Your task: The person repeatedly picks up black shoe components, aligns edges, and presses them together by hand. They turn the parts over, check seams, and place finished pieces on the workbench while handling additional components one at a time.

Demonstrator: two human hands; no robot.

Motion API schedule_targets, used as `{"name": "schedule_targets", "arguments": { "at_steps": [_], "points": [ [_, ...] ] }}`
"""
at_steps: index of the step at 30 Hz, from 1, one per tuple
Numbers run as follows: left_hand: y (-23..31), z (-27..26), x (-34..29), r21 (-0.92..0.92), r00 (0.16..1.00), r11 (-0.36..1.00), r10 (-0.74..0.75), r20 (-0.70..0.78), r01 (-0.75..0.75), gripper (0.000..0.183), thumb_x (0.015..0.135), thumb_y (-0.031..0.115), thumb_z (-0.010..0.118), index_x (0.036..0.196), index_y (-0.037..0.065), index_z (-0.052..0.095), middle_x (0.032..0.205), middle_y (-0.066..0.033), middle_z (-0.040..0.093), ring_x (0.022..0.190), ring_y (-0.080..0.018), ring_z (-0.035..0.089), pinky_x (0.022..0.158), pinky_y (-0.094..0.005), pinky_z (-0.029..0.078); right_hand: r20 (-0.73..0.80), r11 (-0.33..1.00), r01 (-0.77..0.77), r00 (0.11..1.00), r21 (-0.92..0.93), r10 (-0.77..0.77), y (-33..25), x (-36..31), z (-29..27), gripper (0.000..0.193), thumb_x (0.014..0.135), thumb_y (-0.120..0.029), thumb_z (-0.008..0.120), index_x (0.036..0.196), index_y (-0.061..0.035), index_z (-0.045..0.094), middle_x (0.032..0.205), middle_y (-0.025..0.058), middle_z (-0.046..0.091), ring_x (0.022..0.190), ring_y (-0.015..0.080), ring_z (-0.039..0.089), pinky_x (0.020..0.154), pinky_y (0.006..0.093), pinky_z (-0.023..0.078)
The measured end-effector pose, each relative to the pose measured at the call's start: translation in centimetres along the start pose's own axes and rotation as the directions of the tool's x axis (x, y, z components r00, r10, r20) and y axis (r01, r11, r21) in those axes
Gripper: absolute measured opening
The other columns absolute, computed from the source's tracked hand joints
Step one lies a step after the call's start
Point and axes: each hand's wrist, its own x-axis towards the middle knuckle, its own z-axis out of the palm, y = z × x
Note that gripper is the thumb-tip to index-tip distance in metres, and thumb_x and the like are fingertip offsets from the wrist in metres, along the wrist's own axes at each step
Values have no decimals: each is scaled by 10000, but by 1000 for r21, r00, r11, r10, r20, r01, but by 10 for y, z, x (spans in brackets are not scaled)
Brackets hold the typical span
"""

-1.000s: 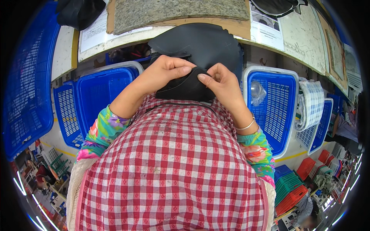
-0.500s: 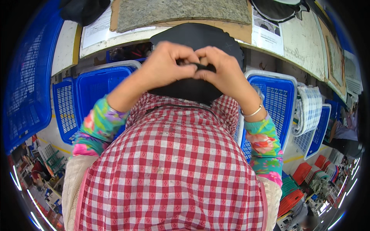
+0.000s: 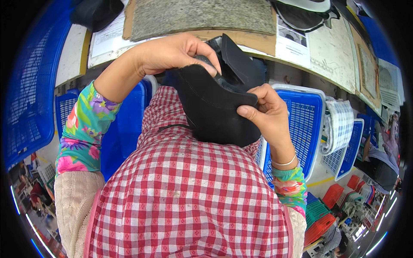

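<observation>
A black shoe piece (image 3: 215,107), curved and stiff, was held up in front of the chest, above a red-and-white checked apron (image 3: 189,193). The left hand (image 3: 174,51) gripped its far upper edge, fingers curled closed over the material with the thumb pressed on the near face. The right hand (image 3: 269,114) clamped its right edge, thumb on the front and fingers wrapped behind. A blue basket (image 3: 307,124) stood just right of the right wrist, and another blue basket (image 3: 124,129) sat to the left beside the left forearm. Farther off, a workbench (image 3: 335,51) carried a grey mat (image 3: 202,17) and sheets of paper (image 3: 105,36).
</observation>
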Motion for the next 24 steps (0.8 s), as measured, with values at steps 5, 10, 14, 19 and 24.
{"name": "schedule_targets", "arguments": {
  "at_steps": [5, 10, 14, 19, 24],
  "points": [
    [14, 5, 20, 60, 998, 998, -31, 59, 27, 246, 935, 140, 780, 1121, -20, 790, 988, -67, 786, 908, -120, 707, 874, -272, 552, 58, 978, -69, 995, -195, 82, -12, 3, -15, 263, 898, -175, 859, 1053, -38, 696, 897, -35, 661, 798, 39, 592, 706, 212, 479],
    [27, 15, 21, 221, 999, 974, 54, -2, -53, 224, 966, 146, 747, 1096, -30, 789, 965, -62, 786, 882, -117, 705, 850, -273, 555, 96, 964, -177, 975, -197, 199, -8, 15, -24, 294, 906, -199, 848, 1108, -3, 762, 862, -26, 656, 777, 51, 581, 681, 222, 459],
    [31, 16, 16, 236, 993, 965, 118, -3, -114, 193, 974, 109, 724, 1099, -20, 794, 955, -64, 786, 845, -118, 706, 802, -269, 558, 128, 968, 16, 992, -250, 17, 0, 23, -25, 246, 899, -189, 850, 1060, -13, 793, 816, -4, 632, 769, 69, 583, 663, 256, 451],
    [31, 15, 14, 146, 999, 988, 53, -13, -51, 197, 983, 112, 706, 1111, -6, 798, 981, -57, 784, 905, -113, 701, 839, -271, 546, 148, 974, 11, 989, -225, 23, -3, 29, -24, 211, 892, -186, 854, 1016, -23, 804, 803, 3, 628, 771, 83, 597, 660, 269, 448],
    [26, 17, 18, 161, 997, 985, 69, -28, -63, 205, 989, 128, 699, 1113, 0, 800, 1002, -53, 785, 939, -120, 700, 867, -280, 540, 189, 987, -100, 974, -129, 123, -11, 36, -24, 197, 895, -188, 851, 974, -13, 806, 780, -1, 614, 770, 85, 598, 659, 273, 451]
  ]
}}
